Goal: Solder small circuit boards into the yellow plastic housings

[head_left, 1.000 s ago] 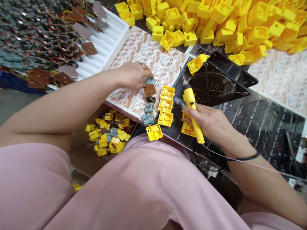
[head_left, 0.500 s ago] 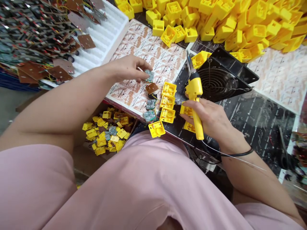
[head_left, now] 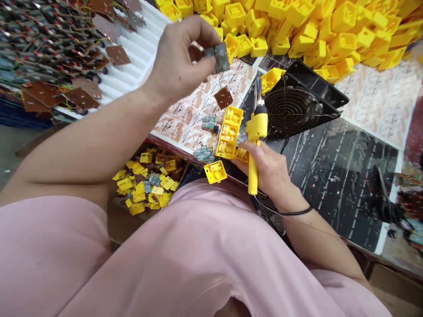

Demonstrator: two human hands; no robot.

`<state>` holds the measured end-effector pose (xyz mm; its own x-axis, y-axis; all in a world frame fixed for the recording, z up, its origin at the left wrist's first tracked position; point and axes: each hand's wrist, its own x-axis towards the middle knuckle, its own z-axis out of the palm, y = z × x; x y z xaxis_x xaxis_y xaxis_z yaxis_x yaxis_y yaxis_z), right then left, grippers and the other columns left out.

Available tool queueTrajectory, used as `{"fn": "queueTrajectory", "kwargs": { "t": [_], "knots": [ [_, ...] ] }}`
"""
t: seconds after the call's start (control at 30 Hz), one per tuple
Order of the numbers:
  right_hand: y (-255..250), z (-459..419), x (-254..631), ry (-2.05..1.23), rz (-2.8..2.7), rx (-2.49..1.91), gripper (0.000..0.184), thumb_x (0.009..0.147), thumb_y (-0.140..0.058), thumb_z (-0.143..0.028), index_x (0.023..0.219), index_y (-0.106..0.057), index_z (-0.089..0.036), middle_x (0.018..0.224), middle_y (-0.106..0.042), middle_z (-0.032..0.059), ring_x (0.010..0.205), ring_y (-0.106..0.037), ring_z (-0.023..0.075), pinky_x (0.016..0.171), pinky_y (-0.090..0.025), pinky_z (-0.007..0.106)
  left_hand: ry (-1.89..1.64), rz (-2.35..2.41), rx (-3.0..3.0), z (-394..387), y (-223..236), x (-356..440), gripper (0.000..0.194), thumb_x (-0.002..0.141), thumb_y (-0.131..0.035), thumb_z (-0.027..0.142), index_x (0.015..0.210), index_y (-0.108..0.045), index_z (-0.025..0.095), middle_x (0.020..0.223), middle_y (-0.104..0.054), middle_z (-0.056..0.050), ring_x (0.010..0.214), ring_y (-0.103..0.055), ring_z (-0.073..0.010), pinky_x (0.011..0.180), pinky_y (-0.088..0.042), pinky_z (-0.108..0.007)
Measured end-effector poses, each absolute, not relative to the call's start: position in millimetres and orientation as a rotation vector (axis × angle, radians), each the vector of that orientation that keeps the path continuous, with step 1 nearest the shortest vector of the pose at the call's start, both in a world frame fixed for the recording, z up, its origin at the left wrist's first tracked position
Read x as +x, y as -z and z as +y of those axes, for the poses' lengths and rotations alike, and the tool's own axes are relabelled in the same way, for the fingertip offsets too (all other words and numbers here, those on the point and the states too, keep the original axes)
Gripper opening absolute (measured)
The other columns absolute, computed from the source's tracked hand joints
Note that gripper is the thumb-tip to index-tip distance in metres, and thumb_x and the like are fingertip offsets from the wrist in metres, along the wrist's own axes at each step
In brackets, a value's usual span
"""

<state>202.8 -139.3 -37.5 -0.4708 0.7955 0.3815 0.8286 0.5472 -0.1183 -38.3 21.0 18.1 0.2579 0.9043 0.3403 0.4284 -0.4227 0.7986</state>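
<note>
Pinched between the thumb and fingers of my left hand (head_left: 185, 57) is a small grey-green circuit board (head_left: 220, 58), lifted above the table. My right hand (head_left: 269, 169) is wrapped round a yellow pistol-shaped soldering iron (head_left: 257, 127), its metal tip pointing away from me. Left of the iron stand yellow plastic housings (head_left: 230, 132) in a touching row, with a separate open housing (head_left: 215, 171) at the table edge. Beside them lie a brown circuit board (head_left: 223, 97) and two grey-green boards (head_left: 209, 122). Another yellow housing (head_left: 242, 155) is partly hidden by my right fingers.
A black fan (head_left: 292, 105) lies beyond the iron. Yellow housings (head_left: 297, 26) are heaped at the back. Many circuit boards (head_left: 49, 48) fill a white foam tray (head_left: 132, 66) at left. Below the edge is a pile of yellow parts (head_left: 145, 185); scissors (head_left: 385, 198) lie at right.
My left hand has risen up and away from the row with the board in it. The brown board has shifted right and away from me. My right hand has moved left with the iron.
</note>
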Motion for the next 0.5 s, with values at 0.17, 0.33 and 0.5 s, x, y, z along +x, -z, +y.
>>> {"fn": "queueTrajectory", "kwargs": {
  "t": [0.17,0.33,0.5],
  "knots": [
    [43.5,-137.0,215.6,0.037,-2.349,-1.233,0.035,0.106,-0.061,-0.046,0.132,-0.055,-0.023,0.099,-0.075,0.0068,0.08,-0.073,0.0224,0.07,-0.056,0.032,-1.033,0.9,2.025,-56.3,25.8,-58.2,0.002,0.086,-0.06,0.025,0.087,-0.06,0.026,0.098,-0.078,-0.005,0.091,-0.076,-0.0182,0.087,-0.064,-0.041],
    [45.8,-142.6,229.3,-0.072,-2.372,-1.175,0.042,0.1,-0.07,-0.038,0.138,-0.055,-0.025,0.107,-0.077,0.0086,0.098,-0.074,0.0278,0.09,-0.06,0.043,-0.535,1.041,2.243,-89.4,35.4,-81.6,0.02,0.084,-0.051,0.031,0.08,-0.071,0.033,0.124,-0.08,-0.005,0.129,-0.07,-0.0252,0.121,-0.051,-0.048],
    [53.6,-141.9,232.5,-0.039,-2.389,-1.237,0.034,0.103,-0.065,-0.034,0.135,-0.056,-0.026,0.109,-0.077,0.0084,0.099,-0.075,0.0272,0.093,-0.061,0.046,-0.567,1.35,2.36,-88.3,13.9,-69.1,0.037,0.09,-0.048,0.041,0.104,-0.078,0.025,0.123,-0.079,-0.01,0.116,-0.073,-0.0282,0.109,-0.055,-0.047]
  ]
}}
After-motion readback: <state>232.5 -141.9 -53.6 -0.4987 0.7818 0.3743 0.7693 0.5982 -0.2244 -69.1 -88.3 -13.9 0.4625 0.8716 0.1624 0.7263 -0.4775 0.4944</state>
